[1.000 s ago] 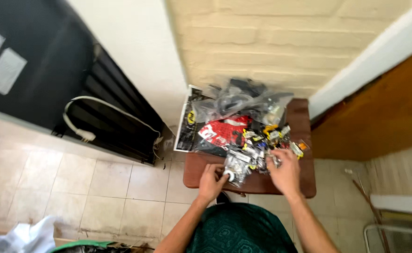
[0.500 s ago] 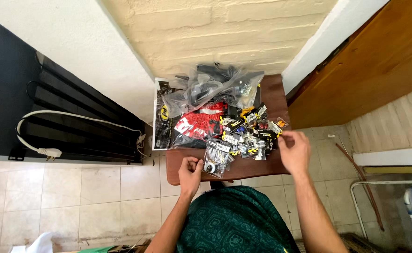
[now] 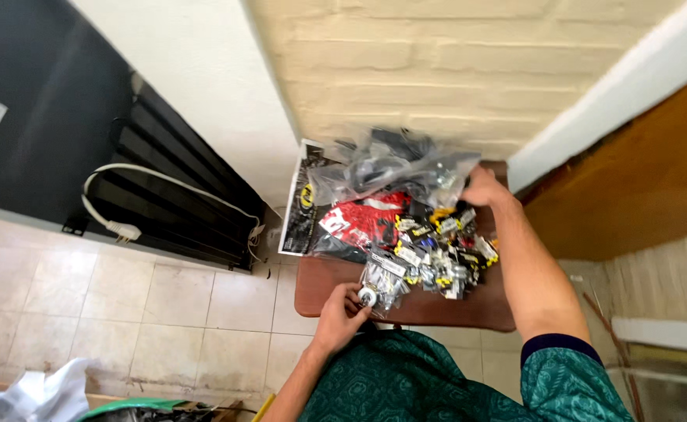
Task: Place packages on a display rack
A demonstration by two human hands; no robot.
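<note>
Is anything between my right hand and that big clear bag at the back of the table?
Nothing visible. The right hand already rests against the clear bag, at its right edge; the small packets lie nearer you, beside the forearm.

- My only view comes from the head camera, looking almost straight down from well above the small brown table [image 3: 324, 285].
- The table sits low in the centre of frame, with the brick wall [image 3: 437, 70] beyond it at the top.
- Tiled floor [image 3: 124, 305] lies left of the table, a wooden door [image 3: 640, 180] right.
</note>
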